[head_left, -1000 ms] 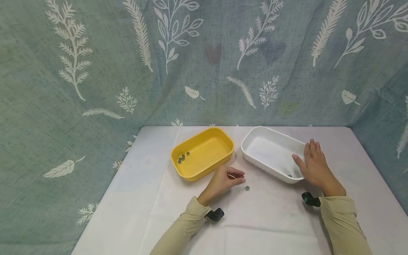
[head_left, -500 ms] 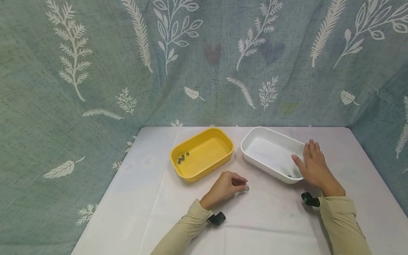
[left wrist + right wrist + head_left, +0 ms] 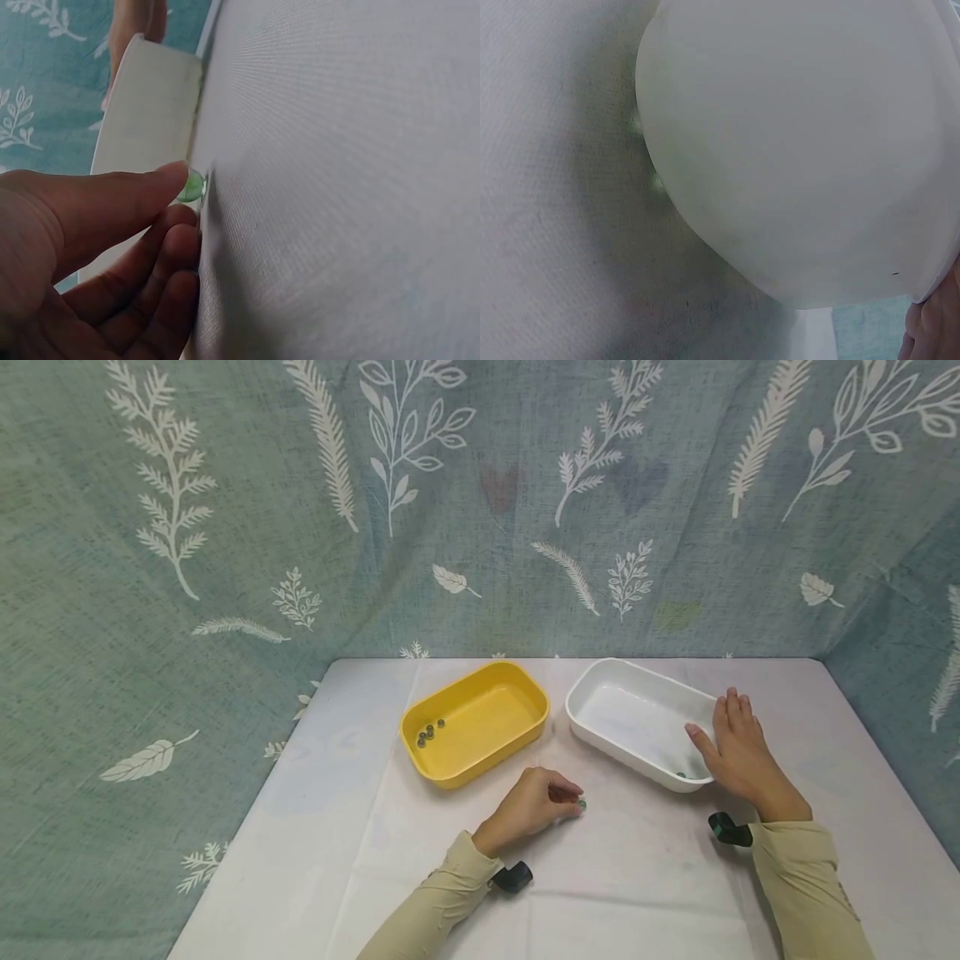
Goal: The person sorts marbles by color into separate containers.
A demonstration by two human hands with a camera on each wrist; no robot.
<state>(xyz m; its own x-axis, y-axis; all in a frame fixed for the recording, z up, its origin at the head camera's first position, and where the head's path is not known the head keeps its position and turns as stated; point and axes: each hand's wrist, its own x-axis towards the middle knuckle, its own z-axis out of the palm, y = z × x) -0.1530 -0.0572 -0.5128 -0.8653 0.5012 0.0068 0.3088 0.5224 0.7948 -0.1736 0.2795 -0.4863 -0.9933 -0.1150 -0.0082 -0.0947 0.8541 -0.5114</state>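
A clear green glass marble (image 3: 193, 186) sits at the tips of my left thumb and forefinger, just at the white cloth. My left hand (image 3: 527, 807) pinches it, the other fingers curled in, in front of the gap between the two trays. My right hand (image 3: 742, 752) rests against the right end of the white tray (image 3: 626, 758), its fingers straight and its thumb over the rim. Inside that tray, near its front right corner, a small marble (image 3: 681, 775) shows partly. The right wrist view mostly holds the tray's outer wall (image 3: 795, 165).
A yellow tray (image 3: 491, 760) stands left of the white one, with several dark marbles (image 3: 426, 734) gathered at its left end. A white cloth (image 3: 615, 893) covers the table. Behind the table hangs a green leaf-patterned curtain (image 3: 300, 510).
My left hand has moved slightly right and toward me, from beside the loose green marble to a pinch on it. The right hand and both trays have stayed put.
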